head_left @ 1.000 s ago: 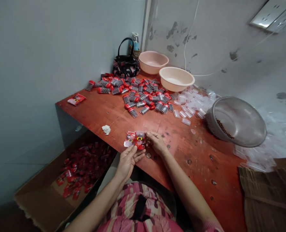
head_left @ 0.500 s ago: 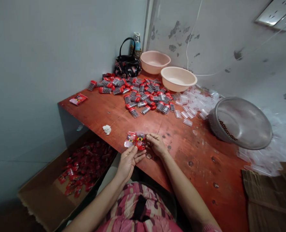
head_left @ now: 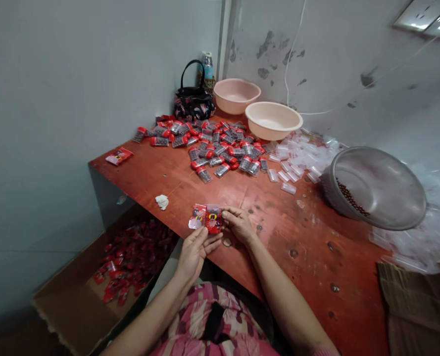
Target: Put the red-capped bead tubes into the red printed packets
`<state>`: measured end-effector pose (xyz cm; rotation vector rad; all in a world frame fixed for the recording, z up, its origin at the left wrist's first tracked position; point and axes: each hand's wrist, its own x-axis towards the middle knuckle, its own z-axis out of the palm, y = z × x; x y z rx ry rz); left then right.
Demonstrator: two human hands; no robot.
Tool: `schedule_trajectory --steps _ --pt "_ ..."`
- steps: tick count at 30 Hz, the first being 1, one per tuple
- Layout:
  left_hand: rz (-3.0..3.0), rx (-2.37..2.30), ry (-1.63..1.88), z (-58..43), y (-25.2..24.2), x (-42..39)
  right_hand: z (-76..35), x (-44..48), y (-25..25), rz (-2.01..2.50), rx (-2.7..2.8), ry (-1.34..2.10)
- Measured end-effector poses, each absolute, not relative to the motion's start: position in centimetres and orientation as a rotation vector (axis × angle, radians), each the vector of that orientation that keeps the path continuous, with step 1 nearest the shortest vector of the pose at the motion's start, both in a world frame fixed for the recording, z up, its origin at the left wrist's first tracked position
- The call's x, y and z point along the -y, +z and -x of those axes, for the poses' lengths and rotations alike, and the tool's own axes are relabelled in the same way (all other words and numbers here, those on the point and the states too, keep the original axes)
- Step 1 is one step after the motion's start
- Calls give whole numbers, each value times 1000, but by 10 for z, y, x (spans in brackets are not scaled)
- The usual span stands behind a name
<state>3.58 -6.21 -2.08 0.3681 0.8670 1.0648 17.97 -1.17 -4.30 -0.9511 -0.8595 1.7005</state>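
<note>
Just above the near edge of the red table, my left hand [head_left: 194,253] grips a small red printed packet [head_left: 213,223] at its lower edge, thumb in front. My right hand [head_left: 241,226] pinches the same packet at its right edge. Something dark shows through its upper part, too small to make out. A second red and clear packet [head_left: 197,213] lies right beside it on the left, close to my left thumb; whether the two are joined I cannot tell. A crumpled white lump [head_left: 162,201] rests on the table to the left.
Small red-capped clear containers with dark contents [head_left: 221,148] are heaped behind. Empty clear containers [head_left: 297,155] lie near a tilted grey basin [head_left: 375,190] holding brown beads. Two plastic basins [head_left: 273,132] and a handbag [head_left: 193,104] stand at the back. A cardboard box [head_left: 67,306] of red packets sits below left.
Both hands stay on the packet with almost the same grip. The whole view has shifted slightly; nothing on the table has visibly moved.
</note>
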Motion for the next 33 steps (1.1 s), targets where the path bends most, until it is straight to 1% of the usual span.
schedule_trajectory --steps 33 --pt "-355 -906 1083 -39 -22 62 -183 11 -43 923 948 1725"
